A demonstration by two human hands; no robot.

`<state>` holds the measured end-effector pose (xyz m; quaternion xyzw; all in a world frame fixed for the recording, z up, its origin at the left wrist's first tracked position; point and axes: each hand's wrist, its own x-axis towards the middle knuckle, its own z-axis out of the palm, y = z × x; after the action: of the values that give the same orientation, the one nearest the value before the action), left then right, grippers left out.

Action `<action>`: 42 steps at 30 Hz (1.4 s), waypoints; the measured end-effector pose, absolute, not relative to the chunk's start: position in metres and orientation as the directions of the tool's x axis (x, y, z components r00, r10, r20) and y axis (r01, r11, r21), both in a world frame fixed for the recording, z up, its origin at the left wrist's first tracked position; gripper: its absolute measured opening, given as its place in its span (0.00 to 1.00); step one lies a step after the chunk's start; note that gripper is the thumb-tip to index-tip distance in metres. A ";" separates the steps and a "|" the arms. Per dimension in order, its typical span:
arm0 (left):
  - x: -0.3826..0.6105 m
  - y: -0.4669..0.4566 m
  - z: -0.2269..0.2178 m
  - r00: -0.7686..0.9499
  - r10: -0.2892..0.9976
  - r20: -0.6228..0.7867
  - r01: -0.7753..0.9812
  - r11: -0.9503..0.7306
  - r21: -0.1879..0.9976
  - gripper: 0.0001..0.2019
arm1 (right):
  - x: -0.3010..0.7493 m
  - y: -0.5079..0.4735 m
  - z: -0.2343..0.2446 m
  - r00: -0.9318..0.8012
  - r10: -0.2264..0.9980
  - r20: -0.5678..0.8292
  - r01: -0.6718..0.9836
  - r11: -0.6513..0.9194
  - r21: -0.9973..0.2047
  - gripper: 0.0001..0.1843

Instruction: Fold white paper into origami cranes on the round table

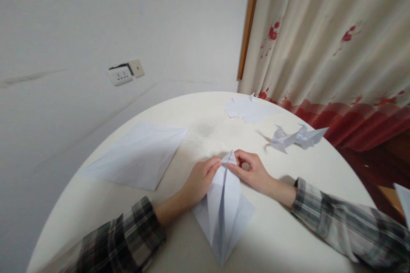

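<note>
A partly folded sheet of white origami paper (231,198) lies in front of me, its narrow tip pointing away and its wider square layer spread beneath. Two long flaps meet along its centre line. My left hand (201,179) pinches the paper's left edge near the tip, thumb and fingers closed. On the other side my right hand (251,169) grips the edge just below the tip between thumb and index finger. The fingertips partly cover the paper's upper edges.
White sheets (137,153) lie at the left of the round white table (288,230). Folded paper cranes (283,138) stand at the right. More paper (248,108) lies at the far edge, near a curtain (307,42). A wall socket (121,75) is beyond.
</note>
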<state>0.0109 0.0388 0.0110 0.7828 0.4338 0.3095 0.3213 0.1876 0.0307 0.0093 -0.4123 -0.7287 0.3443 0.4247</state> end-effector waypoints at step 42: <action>0.007 0.055 0.000 0.233 0.950 0.208 0.405 -0.289 0.867 0.11 | 0.187 0.045 -0.003 -0.157 0.938 0.310 0.292 0.344 -0.893 0.12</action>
<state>0.0072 0.0552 0.0003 0.7025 0.4822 0.3888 0.3504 0.1869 0.0446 -0.0034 -0.4547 -0.6760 0.3486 0.4635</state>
